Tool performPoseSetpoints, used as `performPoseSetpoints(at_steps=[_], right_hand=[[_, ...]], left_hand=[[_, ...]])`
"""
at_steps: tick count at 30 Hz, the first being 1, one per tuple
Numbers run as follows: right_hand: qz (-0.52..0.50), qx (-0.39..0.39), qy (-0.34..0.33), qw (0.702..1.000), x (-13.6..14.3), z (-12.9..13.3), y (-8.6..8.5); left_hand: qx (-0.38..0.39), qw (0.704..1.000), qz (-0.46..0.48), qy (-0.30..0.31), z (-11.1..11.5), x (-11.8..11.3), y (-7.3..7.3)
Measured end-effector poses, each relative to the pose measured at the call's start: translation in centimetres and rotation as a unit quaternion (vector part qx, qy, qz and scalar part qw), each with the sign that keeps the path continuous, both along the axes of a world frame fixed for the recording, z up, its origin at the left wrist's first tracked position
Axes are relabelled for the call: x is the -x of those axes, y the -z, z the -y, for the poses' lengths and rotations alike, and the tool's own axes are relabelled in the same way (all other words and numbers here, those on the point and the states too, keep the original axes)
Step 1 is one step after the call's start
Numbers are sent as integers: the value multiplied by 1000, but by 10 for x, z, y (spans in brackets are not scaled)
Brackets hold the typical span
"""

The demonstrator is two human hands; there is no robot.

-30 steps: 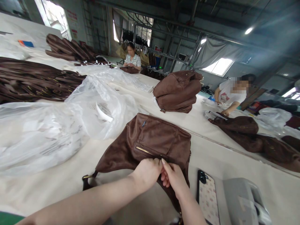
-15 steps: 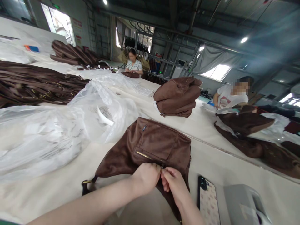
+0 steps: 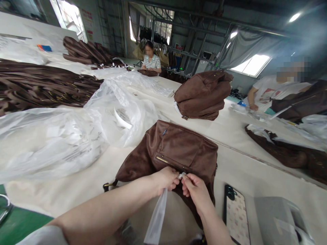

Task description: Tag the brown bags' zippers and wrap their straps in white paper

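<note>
A brown leather bag lies on the table in front of me, its short brass zip facing up and its strap end with a brass buckle at the left. Over its near edge my left hand is closed on a thin, translucent white strip, which hangs down toward me. My right hand pinches a whitish twisted bit between the two hands, seemingly part of the same strip. Whatever lies under my fingers on the bag is hidden.
Right of the bag lie a phone in a patterned case and a grey device. Crumpled clear plastic spreads left, before piled brown straps. Stacked brown bags stand beyond. Two people work across the table.
The white strip now hangs from my left hand, and a whitish bit shows between my fingers. The view has shifted slightly. The person at the right has lifted a brown bag.
</note>
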State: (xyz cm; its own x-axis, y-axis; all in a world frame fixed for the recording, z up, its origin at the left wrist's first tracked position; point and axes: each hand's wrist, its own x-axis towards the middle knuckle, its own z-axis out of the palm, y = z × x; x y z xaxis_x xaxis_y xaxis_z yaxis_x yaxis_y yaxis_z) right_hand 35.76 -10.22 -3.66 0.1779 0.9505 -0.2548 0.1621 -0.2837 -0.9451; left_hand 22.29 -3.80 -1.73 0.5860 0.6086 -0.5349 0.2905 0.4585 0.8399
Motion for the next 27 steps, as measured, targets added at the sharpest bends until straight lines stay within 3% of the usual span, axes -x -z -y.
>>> performPoseSetpoints(at_steps=[5, 8, 10, 11, 13, 15, 17, 19, 22, 23, 24, 27], right_hand=[[44, 17, -5, 999, 2, -2, -1], [89, 24, -24, 995, 0, -1, -8], [139, 1, 1, 990, -9, 2, -17], [169, -14, 30, 985, -16, 5, -22], [242, -35, 102, 964, -37, 11, -33], [336, -31, 153, 929, -62, 16, -40], [418, 6, 166, 893, -84, 18, -41], [463, 69, 134, 874, -99, 16, -36], [460, 164, 49, 871, -108, 11, -26], [442, 176, 32, 879, -108, 9, -23], [420, 174, 27, 890, -109, 7, -20], [325, 112, 81, 936, -106, -1, -11]], left_hand=[[164, 976, 69, 123, -4, 10, -9], [174, 963, 85, 189, -2, 11, -6], [59, 982, 52, 174, -5, 13, -7], [-30, 991, 40, 128, -9, 17, -11], [-219, 975, 31, -33, -21, 32, -24], [-310, 933, 34, -179, -36, 58, -42], [-345, 915, 12, -207, -50, 91, -59], [-410, 885, -97, -198, -59, 126, -68], [-459, 807, -337, -156, -61, 166, -62], [-432, 808, -379, -132, -59, 174, -56], [-390, 828, -388, -106, -56, 178, -48], [-273, 913, -295, -74, -47, 178, -27]])
